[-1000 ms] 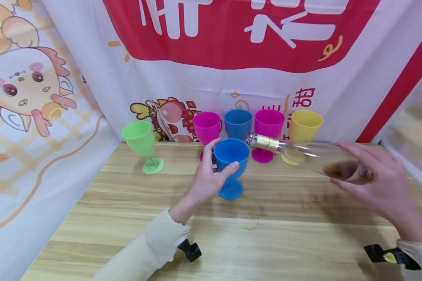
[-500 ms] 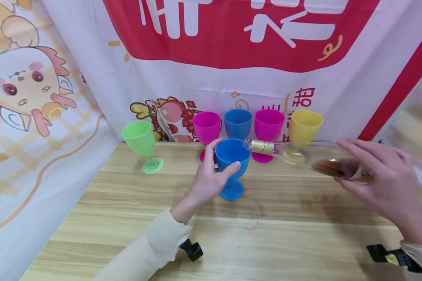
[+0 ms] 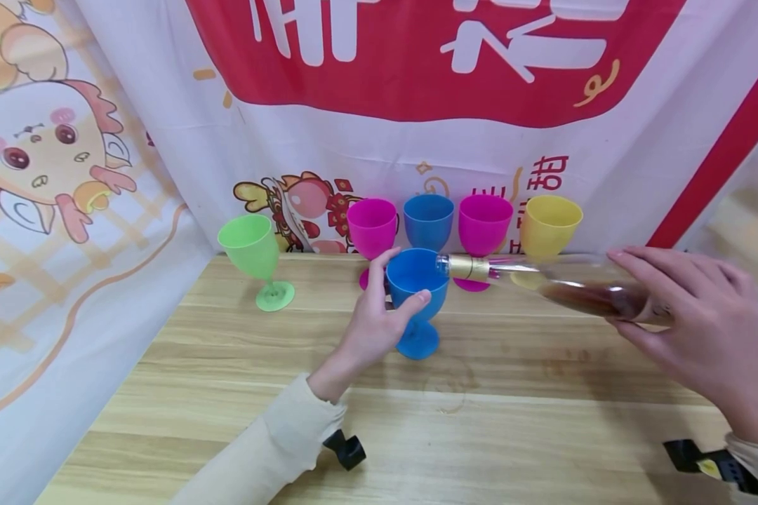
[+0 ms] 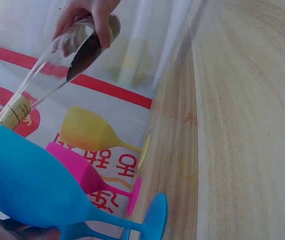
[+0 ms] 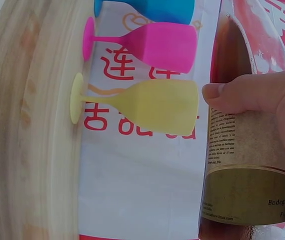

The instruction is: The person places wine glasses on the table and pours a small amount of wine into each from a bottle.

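My left hand [image 3: 379, 315] grips the bowl of a blue goblet [image 3: 418, 298], which stands upright over the wooden table. In my right hand [image 3: 701, 315] is a clear glass wine bottle [image 3: 562, 284], held around its labelled lower body and lying nearly level. Dark brown liquid pools along the bottle's lower side toward its base. The bottle's mouth, below a gold neck band [image 3: 469, 268], reaches just over the goblet's right rim. In the right wrist view, the thumb [image 5: 237, 92] presses on the bottle's label [image 5: 252, 195]. The inside of the goblet's bottom is hidden.
Behind the held goblet stand a magenta goblet [image 3: 371, 228], another blue goblet [image 3: 428, 221], a second magenta goblet [image 3: 485, 221] and a yellow goblet [image 3: 551, 224]. A green goblet [image 3: 250, 249] stands at the left. Brown stains mark the table [image 3: 480, 449]; a printed cloth [image 3: 354, 147] hangs behind.
The bottle has shifted left, its mouth coming from beside the goblet's rim to just over it, and its tilt has settled. The left hand and goblet have barely moved.
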A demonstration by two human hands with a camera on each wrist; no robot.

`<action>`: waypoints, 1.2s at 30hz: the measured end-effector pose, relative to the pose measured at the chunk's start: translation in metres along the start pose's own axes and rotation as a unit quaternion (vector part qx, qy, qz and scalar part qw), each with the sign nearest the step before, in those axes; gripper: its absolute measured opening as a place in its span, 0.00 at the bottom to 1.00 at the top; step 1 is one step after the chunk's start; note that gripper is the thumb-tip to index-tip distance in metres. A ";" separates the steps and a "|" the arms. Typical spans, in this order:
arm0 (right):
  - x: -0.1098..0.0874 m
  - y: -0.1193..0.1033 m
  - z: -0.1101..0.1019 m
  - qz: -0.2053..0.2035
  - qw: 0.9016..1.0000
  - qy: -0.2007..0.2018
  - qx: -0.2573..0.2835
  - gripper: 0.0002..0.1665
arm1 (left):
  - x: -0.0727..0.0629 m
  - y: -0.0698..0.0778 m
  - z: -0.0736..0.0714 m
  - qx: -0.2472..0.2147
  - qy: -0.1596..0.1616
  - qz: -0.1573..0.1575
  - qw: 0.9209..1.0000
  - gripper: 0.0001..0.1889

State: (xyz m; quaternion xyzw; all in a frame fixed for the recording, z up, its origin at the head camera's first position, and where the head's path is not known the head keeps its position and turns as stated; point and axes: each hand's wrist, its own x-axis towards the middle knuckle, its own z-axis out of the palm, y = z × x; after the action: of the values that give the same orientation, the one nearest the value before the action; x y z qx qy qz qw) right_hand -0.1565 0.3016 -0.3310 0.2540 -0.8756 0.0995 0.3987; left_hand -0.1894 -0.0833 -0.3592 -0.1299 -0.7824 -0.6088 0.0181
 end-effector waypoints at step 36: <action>0.011 -0.011 -0.026 -0.052 0.996 -0.025 -0.067 0.67 | 0.001 -0.001 0.001 0.005 0.002 0.013 1.000 0.41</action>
State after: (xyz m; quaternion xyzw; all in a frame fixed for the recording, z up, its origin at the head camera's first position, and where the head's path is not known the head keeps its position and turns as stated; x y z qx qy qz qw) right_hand -0.1398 0.2984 -0.3059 0.2747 -0.8753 0.0137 0.3977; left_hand -0.1901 -0.0823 -0.3602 -0.1388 -0.7833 -0.6052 0.0279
